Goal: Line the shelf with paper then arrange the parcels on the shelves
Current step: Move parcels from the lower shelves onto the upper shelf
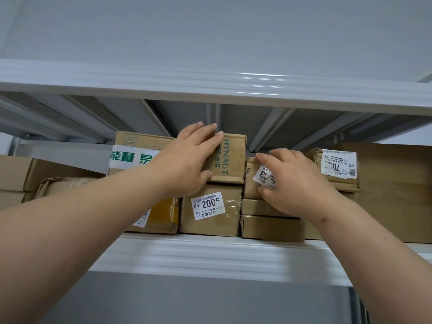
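Head view, looking up at white metal shelf [210, 256] w/ cardboard parcels stacked on it; another shelf [210, 90] above, ribbed underside visible.

L hand [187, 160] lay flat on front of HYNAUT box [231, 160], fingers straight & reaching over its top edge, thumb at the lower edge. L grip apart, pressing, not curled round. That box sat on top tier, w/ green-lettered white tape across its L part. It rested on the box w/ "200" label [210, 209] & a yellow-taped box [161, 216] to the L.

R hand [297, 181] was on small taped parcel [251, 181] just R of HYNAUT box, touching it side to side. Fingers over parcel's top, thumb under its white label, part-peeled, digits upside down. R grip clamped on that parcel, fingers bent round it.

Small parcel sat on two flat boxes [268, 225] stacked at shelf front. To R: another parcel w/ "700" label [336, 169], upside-down print, near R hand; whether touching the hand, cannot tell. Far R a large brown carton [397, 195] filled the bay. Far L: more plain cartons [16, 174] & a crumpled wrapped parcel [65, 183] behind L forearm.

Paper lining on shelf: cannot tell, parcels cover it
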A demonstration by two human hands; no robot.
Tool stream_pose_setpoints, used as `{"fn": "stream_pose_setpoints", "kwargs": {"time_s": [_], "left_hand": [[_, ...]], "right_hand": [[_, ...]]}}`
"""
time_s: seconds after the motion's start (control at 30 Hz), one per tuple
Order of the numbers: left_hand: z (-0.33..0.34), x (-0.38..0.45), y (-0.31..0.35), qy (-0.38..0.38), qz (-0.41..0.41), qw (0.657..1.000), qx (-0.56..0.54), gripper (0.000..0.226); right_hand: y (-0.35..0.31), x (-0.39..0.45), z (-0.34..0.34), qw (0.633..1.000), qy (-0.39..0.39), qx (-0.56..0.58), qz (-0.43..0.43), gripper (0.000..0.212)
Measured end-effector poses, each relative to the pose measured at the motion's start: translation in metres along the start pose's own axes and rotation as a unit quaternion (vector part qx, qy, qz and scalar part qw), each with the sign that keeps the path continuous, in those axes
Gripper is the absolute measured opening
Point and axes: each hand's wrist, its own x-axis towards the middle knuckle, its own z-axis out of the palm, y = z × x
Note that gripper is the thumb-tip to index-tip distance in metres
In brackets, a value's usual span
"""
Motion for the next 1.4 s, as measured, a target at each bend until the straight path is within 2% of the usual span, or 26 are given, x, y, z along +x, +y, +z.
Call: {"fn": "stream_pose_setpoints", "kwargs": {"time_s": [0.2,0.3,0.47,0.53,0.6,0.7,0.8,0.9,1.0,1.07,1.17,1.23,1.4], "left_hand": [[-0.002,-0.029,0.014,0.089,0.026,0.994,-0.060,0.078],[0.004,-0.052,0.025,0.094,0.043,0.989,-0.104,0.074],[0.026,-0.107,0.058,0.096,0.063,0.978,-0.176,0.071],[0.038,-0.132,0.073,0.095,0.073,0.967,-0.227,0.068],[0.052,-0.156,0.088,0.088,0.070,0.958,-0.265,0.066],[0.076,-0.192,0.112,0.049,0.024,0.941,-0.333,0.063],[0.100,-0.220,0.140,-0.001,-0.044,0.916,-0.400,0.061],[0.127,-0.237,0.168,-0.054,-0.078,0.896,-0.434,0.056],[0.149,-0.237,0.200,-0.119,-0.139,0.858,-0.481,0.053],[0.164,-0.228,0.228,-0.144,-0.152,0.839,-0.502,0.051],[0.180,-0.204,0.274,-0.156,-0.172,0.816,-0.529,0.046],[0.184,-0.185,0.303,-0.173,-0.180,0.800,-0.545,0.045],[0.189,-0.122,0.361,-0.184,-0.204,0.745,-0.608,0.045]], "right_hand": [[-0.009,-0.025,-0.005,0.988,0.113,0.103,0.009,0.050],[-0.021,-0.053,-0.007,0.975,0.157,0.154,0.022,0.038],[-0.056,-0.139,0.002,0.945,0.224,0.233,0.041,0.029],[-0.066,-0.181,0.015,0.942,0.210,0.254,0.059,0.028],[-0.068,-0.225,0.032,0.948,0.149,0.261,0.103,0.029],[-0.060,-0.288,0.056,0.945,0.057,0.261,0.191,0.026],[-0.045,-0.337,0.066,0.923,0.016,0.262,0.281,0.022],[-0.019,-0.361,0.070,0.899,-0.003,0.265,0.348,0.012],[0.021,-0.366,0.070,0.887,-0.002,0.258,0.383,0.026],[0.052,-0.364,0.069,0.889,0.021,0.235,0.392,0.031],[0.103,-0.352,0.064,0.895,0.095,0.170,0.401,0.048],[0.133,-0.336,0.060,0.886,0.132,0.144,0.419,0.066],[0.194,-0.305,0.066,0.875,0.155,0.155,0.432,0.097]]}}
